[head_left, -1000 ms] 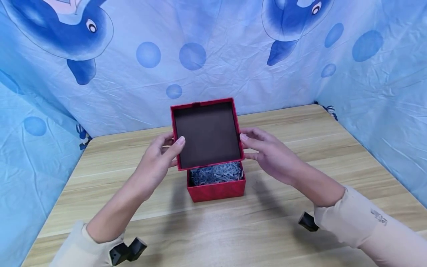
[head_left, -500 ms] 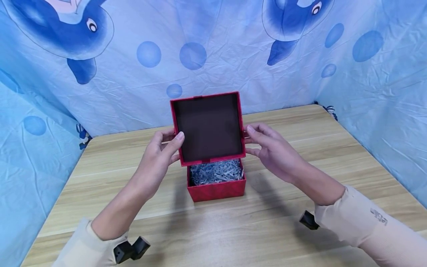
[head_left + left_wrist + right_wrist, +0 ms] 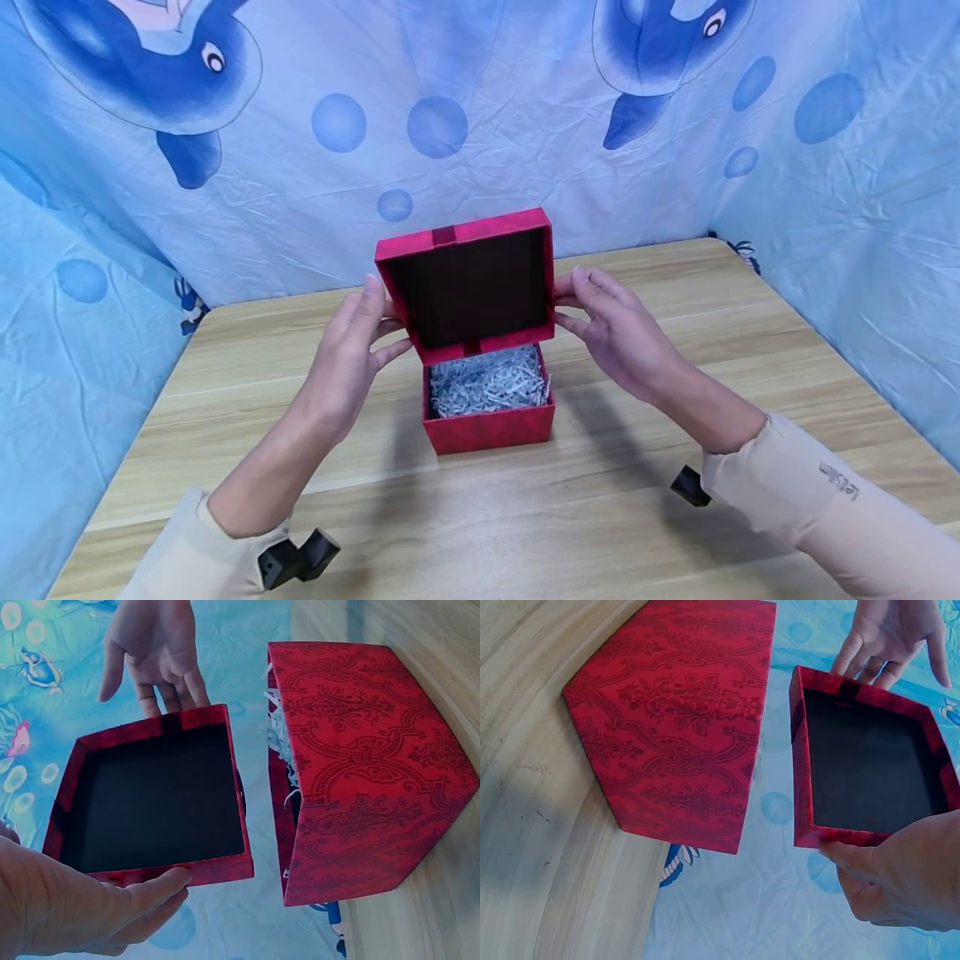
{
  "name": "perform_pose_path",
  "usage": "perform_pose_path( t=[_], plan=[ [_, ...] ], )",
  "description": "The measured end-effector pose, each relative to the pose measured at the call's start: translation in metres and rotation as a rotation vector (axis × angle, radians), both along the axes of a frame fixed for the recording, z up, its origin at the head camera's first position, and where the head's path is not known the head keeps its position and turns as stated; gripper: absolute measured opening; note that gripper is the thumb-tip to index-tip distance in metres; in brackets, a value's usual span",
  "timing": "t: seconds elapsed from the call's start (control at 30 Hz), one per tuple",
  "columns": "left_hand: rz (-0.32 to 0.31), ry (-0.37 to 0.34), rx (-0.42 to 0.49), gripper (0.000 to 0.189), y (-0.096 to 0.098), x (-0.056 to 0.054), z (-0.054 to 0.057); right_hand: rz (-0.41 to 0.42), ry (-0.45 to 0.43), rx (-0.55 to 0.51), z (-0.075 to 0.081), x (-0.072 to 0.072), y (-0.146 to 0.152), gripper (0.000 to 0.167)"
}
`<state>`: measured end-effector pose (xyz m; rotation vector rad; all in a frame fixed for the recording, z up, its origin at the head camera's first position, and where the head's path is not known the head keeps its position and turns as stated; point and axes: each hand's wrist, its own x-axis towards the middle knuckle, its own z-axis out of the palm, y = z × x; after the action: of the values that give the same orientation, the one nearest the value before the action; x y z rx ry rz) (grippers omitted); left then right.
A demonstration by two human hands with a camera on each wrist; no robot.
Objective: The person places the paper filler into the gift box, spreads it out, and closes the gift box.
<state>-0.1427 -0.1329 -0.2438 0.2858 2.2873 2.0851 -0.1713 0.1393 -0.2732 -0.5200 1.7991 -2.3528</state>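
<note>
A red box lid (image 3: 480, 287) is held tilted above the rear of a red box base (image 3: 487, 429), its dark inside facing me. My left hand (image 3: 345, 358) supports the lid's left side with nearly straight fingers, the thumb raised off it. At the opposite side, my right hand (image 3: 618, 342) touches the lid with extended fingers; its thumb also stands away in the left wrist view. Pale shredded paper (image 3: 491, 382) fills the base. Dark ornamental patterning covers the base's outer wall (image 3: 360, 750). Both hands press the lid between them, and a gap separates lid from base in the wrist views.
The base stands on a wood-grain table (image 3: 480, 525). Behind and beside the table hangs a blue cloth (image 3: 510, 167) printed with whales and bubbles. Black devices (image 3: 296, 560) are attached at the sleeves.
The lid has tipped further, so its upper outer rim now shows and more shredded paper is visible. My left thumb has come off the lid's rim. The base has stayed put.
</note>
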Motion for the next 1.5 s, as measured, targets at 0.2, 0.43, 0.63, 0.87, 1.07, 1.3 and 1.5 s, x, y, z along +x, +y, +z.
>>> perform_pose_path(
  t=[0.2,0.43,0.63,0.87,1.07,1.3,1.5],
  plan=[
    [-0.008,0.017,-0.007,0.058,-0.002,-0.001,-0.001,-0.015,0.019,0.006,-0.001,-0.001,-0.001,0.027],
    [-0.016,0.012,0.018,0.06,-0.004,-0.003,-0.002,-0.029,0.033,0.023,-0.001,0.0,-0.002,0.02],
    [-0.018,0.001,0.022,0.059,-0.005,-0.004,-0.002,-0.019,0.066,0.022,-0.002,0.0,-0.002,0.019],
    [-0.008,0.011,0.021,0.044,-0.005,-0.003,-0.003,0.005,0.096,0.001,-0.002,0.0,0.0,0.025],
    [0.0,0.015,-0.017,0.035,-0.008,-0.001,-0.004,0.025,0.084,0.012,-0.001,0.001,0.001,0.027],
    [0.018,0.035,-0.236,0.037,-0.018,0.002,-0.007,0.054,0.073,0.054,0.0,0.004,0.005,0.017],
    [-0.08,0.03,-0.171,0.034,-0.026,0.003,-0.008,0.094,0.059,0.171,0.001,0.004,0.01,0.021]
  ],
)
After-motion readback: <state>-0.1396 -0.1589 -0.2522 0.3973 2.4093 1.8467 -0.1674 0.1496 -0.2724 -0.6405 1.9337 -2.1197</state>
